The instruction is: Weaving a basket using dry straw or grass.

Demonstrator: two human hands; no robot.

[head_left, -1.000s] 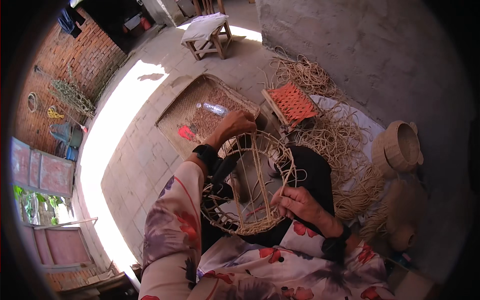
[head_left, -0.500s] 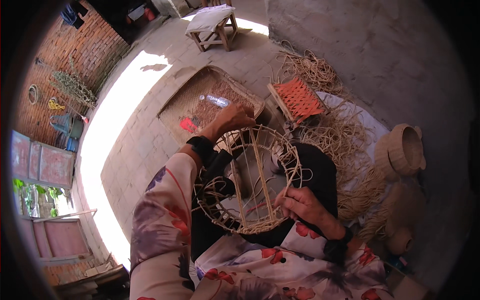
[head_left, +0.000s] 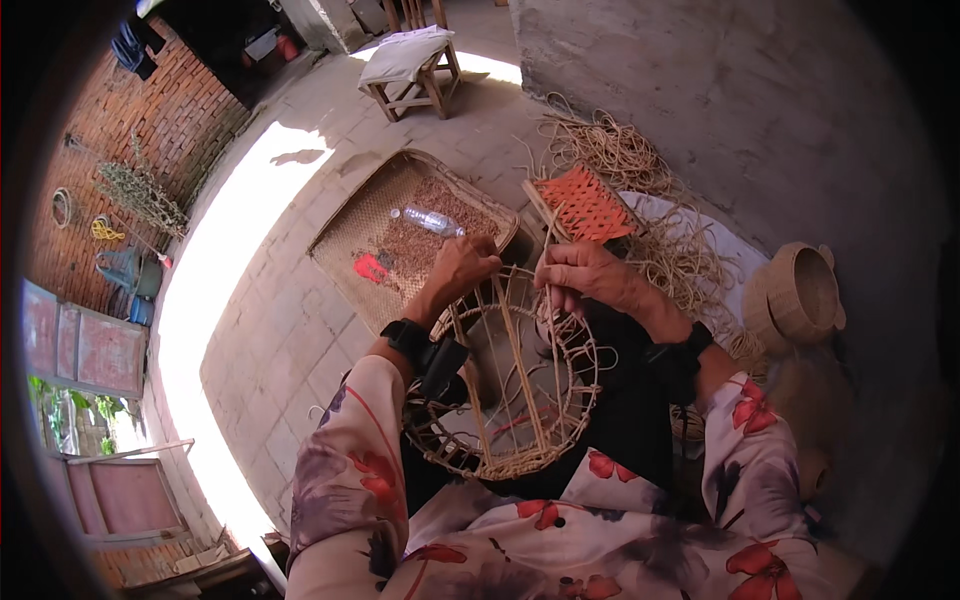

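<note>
A round, open basket frame [head_left: 518, 463] of pale cane, with straight strands across its opening, rests on my lap. My left hand [head_left: 468, 265] is closed at its far rim, fingers pinched together at the ends of the cross strands. Just to its right, my right hand [head_left: 588, 277] pinches a thin cane strand [head_left: 549, 232] that stands up above the fingers and runs down toward the frame. Loose strand ends curl from the frame's right side. What exactly the left fingertips grip is partly hidden.
Beyond my hands lies a woven tray [head_left: 345, 225] with brown bits, a plastic bottle [head_left: 434, 221] and a red item [head_left: 370, 267]. An orange-strapped stool [head_left: 585, 203] and heaped cane strands [head_left: 625, 150] are right; finished baskets [head_left: 800, 293] stand by the wall. A cloth-topped stool [head_left: 408, 58] is farther off.
My right hand has moved from the frame's near right side up to its far rim, bringing the strand beside my left hand. The left hand stays at the far rim.
</note>
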